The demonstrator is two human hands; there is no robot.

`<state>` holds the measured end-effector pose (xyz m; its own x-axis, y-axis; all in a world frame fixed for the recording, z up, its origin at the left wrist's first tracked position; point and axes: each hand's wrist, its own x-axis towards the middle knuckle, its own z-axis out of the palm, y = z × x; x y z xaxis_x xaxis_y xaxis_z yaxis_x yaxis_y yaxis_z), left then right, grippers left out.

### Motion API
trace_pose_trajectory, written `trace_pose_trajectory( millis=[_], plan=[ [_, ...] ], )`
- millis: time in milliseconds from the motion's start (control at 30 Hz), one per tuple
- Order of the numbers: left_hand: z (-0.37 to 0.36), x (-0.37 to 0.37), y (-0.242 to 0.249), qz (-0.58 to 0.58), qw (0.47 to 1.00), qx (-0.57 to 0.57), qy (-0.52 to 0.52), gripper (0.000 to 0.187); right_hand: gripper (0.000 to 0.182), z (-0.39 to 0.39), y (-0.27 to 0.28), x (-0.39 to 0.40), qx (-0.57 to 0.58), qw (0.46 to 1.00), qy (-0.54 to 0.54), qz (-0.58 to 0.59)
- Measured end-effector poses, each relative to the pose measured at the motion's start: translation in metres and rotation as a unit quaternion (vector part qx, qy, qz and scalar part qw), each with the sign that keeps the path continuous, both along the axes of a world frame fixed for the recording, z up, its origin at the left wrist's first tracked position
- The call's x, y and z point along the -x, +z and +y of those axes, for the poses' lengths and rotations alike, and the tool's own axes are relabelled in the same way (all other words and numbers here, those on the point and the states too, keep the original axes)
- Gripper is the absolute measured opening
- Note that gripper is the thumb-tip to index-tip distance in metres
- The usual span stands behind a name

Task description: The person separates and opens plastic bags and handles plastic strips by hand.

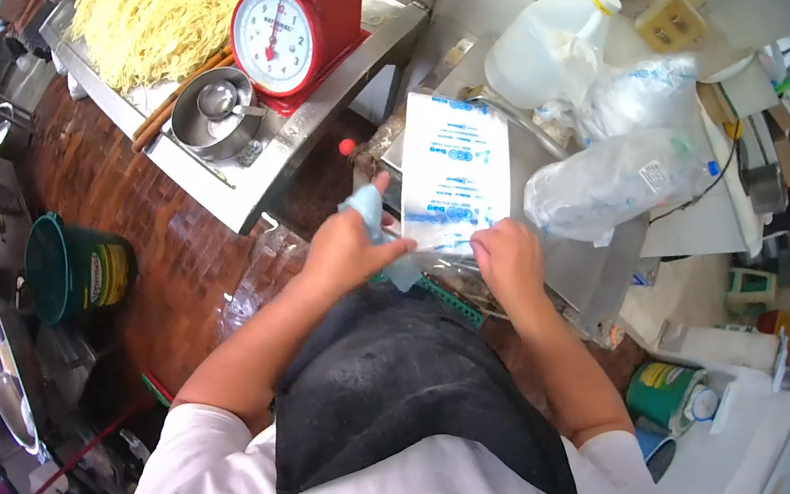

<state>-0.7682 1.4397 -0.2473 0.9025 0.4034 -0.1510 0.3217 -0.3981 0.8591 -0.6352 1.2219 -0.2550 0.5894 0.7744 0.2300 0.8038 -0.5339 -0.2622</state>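
A white packet with blue print reading "bag" [454, 163] lies at the near edge of a metal surface in front of me. My left hand [350, 248] is closed around a pale blue, crumpled, cloth-like piece [366, 206], part of which hangs below the palm. Its thumb reaches the packet's lower left corner. At the lower right corner, my right hand [510, 259] pinches the packet's edge between thumb and fingers. A clear plastic bag of bottles [613, 184] is just right of the packet.
Up left, a metal table [231, 194] bears a red dial scale [285, 40], a metal pot [206, 122] with ladles and a heap of yellow noodles [152, 23]. A plastic jug [539, 50] stands behind the packet. A green bucket [65, 268] is at left.
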Motion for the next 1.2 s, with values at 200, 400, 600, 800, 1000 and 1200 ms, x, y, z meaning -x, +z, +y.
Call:
trace_pose_trajectory(
  millis=[200,400,600,800,1000,1200],
  plan=[
    [-0.033,-0.029,-0.037,-0.102,0.973,-0.193,-0.074,0.05,0.01,0.019,0.02,0.004,-0.089,0.991,-0.074,0.067],
    [-0.036,-0.049,-0.044,-0.123,0.979,-0.16,-0.026,0.02,0.018,0.011,-0.005,0.018,-0.013,0.996,0.008,0.083],
    [-0.047,-0.057,-0.063,-0.121,0.977,-0.176,-0.026,0.02,0.017,0.022,-0.023,-0.01,0.06,0.998,-0.013,0.006],
    [-0.048,-0.065,-0.074,-0.088,0.973,-0.207,-0.049,0.027,0.013,0.018,-0.039,-0.033,0.021,0.999,0.036,-0.02],
    [-0.047,-0.069,-0.045,-0.096,0.97,-0.202,-0.098,0.054,0.013,0.01,-0.017,-0.029,-0.052,0.998,0.019,0.025],
    [-0.051,-0.098,-0.065,-0.07,0.969,-0.23,-0.059,0.061,0.021,0.004,0.054,0.002,-0.371,0.88,-0.117,0.274]
  ],
)
